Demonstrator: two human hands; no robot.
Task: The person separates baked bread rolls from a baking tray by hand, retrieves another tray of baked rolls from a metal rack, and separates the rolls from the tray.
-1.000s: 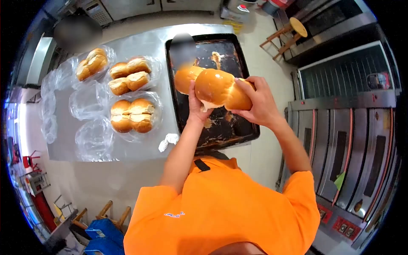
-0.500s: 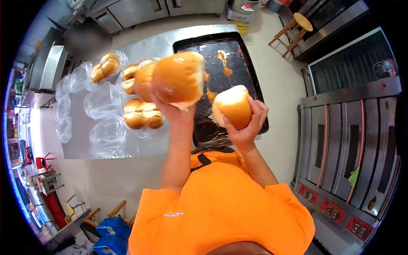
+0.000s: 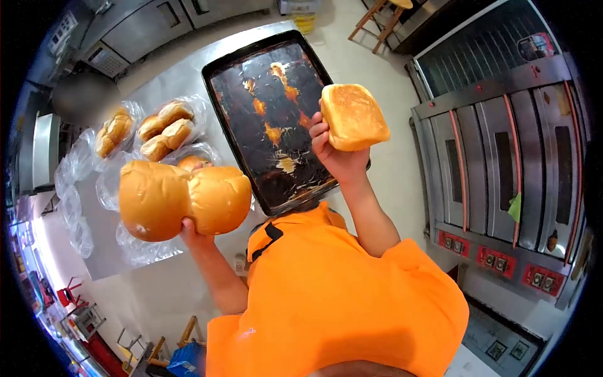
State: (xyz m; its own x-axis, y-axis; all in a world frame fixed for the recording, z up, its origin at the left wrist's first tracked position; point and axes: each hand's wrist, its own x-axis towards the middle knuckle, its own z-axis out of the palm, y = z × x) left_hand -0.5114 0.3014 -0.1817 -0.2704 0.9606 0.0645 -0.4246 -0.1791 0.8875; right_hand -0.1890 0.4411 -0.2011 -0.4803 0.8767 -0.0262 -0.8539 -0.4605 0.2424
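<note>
Two joined golden bread loaves (image 3: 182,200) are raised over the table's near side, with my left hand (image 3: 196,234) closed on them from below. My right hand (image 3: 339,154) grips a single bread piece (image 3: 355,118), its browned flat face toward the camera, beyond the right edge of the black baking tray (image 3: 279,125). Crumbs and brown residue mark the tray. Behind the joined loaves, bread rolls (image 3: 168,132) sit on clear plastic bags (image 3: 200,113), and another roll (image 3: 114,133) lies farther left. One more roll is mostly hidden by the held loaves.
Empty-looking plastic bags (image 3: 75,207) lie along the left of the metal table (image 3: 110,254). An oven with several doors (image 3: 502,169) stands at the right. A wooden stool (image 3: 380,22) is at the back, and a blue object (image 3: 187,359) is low at the left.
The bread is now fully apart in two portions. My left hand has carried the joined loaves left and nearer; my right hand has raised the single piece and turned its flat face up.
</note>
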